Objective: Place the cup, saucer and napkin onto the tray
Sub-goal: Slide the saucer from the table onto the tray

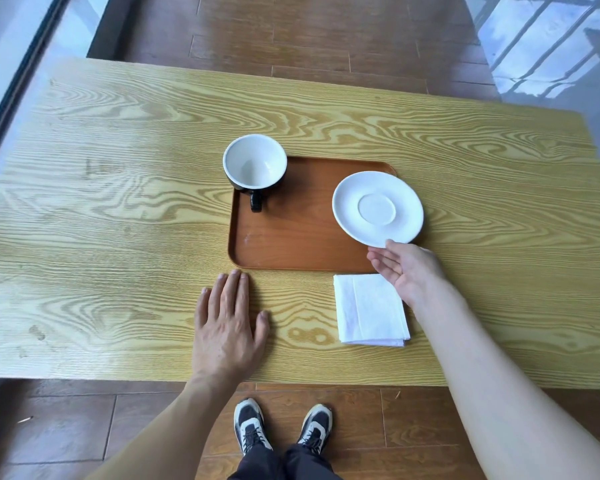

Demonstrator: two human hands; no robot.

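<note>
A brown tray (291, 244) lies at the middle of the wooden table. A cup (255, 164), black outside and white inside, stands on the tray's far left corner, its handle pointing toward me. My right hand (404, 268) grips the near rim of a white saucer (377, 208), thumb on top, holding it over the tray's right edge. A folded white napkin (371, 309) lies on the table just in front of the tray's near right corner, partly under my right wrist. My left hand (229, 323) rests flat on the table, fingertips close to the tray's near left corner.
The wooden table (118, 202) has its near edge just behind my left wrist. Brown plank floor (309, 36) lies beyond it, with glass panels at the left and right. My shoes (281, 427) show below the table edge.
</note>
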